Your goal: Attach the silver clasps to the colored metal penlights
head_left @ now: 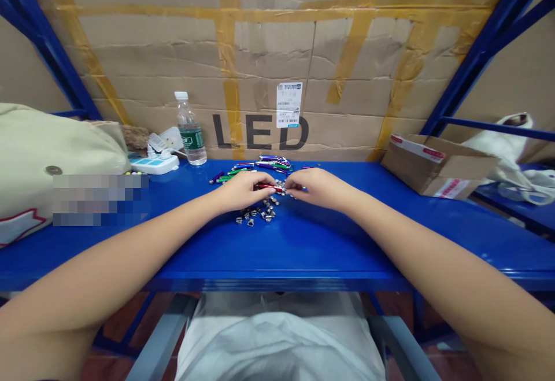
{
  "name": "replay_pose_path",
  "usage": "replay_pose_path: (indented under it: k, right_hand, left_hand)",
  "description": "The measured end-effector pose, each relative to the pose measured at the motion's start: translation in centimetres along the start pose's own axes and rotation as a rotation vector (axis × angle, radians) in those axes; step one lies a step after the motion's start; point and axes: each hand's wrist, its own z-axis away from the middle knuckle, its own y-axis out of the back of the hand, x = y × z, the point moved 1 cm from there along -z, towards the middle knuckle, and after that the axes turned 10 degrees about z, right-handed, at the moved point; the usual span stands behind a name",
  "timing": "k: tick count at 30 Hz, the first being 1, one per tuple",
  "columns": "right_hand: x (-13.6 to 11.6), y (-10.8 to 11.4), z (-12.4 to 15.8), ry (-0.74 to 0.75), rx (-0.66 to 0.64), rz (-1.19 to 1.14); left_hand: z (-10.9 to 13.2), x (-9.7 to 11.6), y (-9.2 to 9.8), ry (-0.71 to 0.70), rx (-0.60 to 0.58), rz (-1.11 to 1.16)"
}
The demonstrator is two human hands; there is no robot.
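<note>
My left hand (243, 189) is closed around a red pen (270, 187), which points to the right out of the fingers. My right hand (317, 187) faces it just beyond the pen's tip, fingers curled in a pinch; whatever lies between them is too small to make out. Under and in front of both hands, small shiny metal pieces (267, 214), perhaps pen clips, are scattered on the blue table (277, 254). Behind the hands lies a loose pile of purple, green and blue pens (274, 165).
A water bottle (191, 132) stands at the back left beside a white power strip (156, 164). The far left holds a cream bag (56, 144). An open cardboard box (433, 164) sits at right, near white bags (511, 144). Taped cardboard (173, 51) rises behind the table.
</note>
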Motion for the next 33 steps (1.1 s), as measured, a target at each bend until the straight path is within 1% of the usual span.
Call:
replay_pose_path:
  k: [5, 9, 11, 13, 17, 22, 24, 27, 29, 33]
  right_hand:
    - [0.0, -0.1, 0.2, 0.04, 0.063, 0.11]
    - [-0.1, -0.4, 0.3, 0.091, 0.136, 0.172]
    - [-0.1, -0.5, 0.3, 0.102, 0.161, 0.183]
    - [-0.1, -0.6, 0.3, 0.113, 0.16, 0.18]
    - [-0.2, -0.6, 0.3, 0.116, 0.129, 0.131]
    - [-0.2, -0.3, 0.2, 0.064, 0.118, -0.025]
    - [-0.1, -0.2, 0.2, 0.011, 0.122, -0.114]
    - [-0.1, 0.0, 0.1, -0.103, 0.164, -0.237]
    - [0.0, 0.1, 0.0, -0.13, 0.157, -0.249]
    - [-0.1, 0.3, 0.0, -0.016, 0.063, -0.105]
  left_hand:
    - [-0.1, 0.3, 0.1, 0.123, -0.054, 0.22]
    - [-0.1, -0.2, -0.5, 0.239, -0.112, 0.483]
    - [-0.1, -0.5, -0.8, 0.267, -0.122, 0.54]
    - [-0.1, -0.7, -1.0, 0.235, -0.104, 0.512]
    - [0.0, -0.7, -0.8, 0.065, -0.019, 0.292]
    - [0.2, 0.0, -0.2, -0.123, 0.052, 0.026]
    - [0.2, 0.2, -0.1, -0.173, 0.075, -0.032]
    - [0.1, 0.1, 0.0, -0.14, 0.105, 0.03]
    - [0.0, -0.1, 0.1, -0.096, 0.104, 0.106]
    - [0.0, -0.2, 0.1, -0.077, 0.063, 0.129]
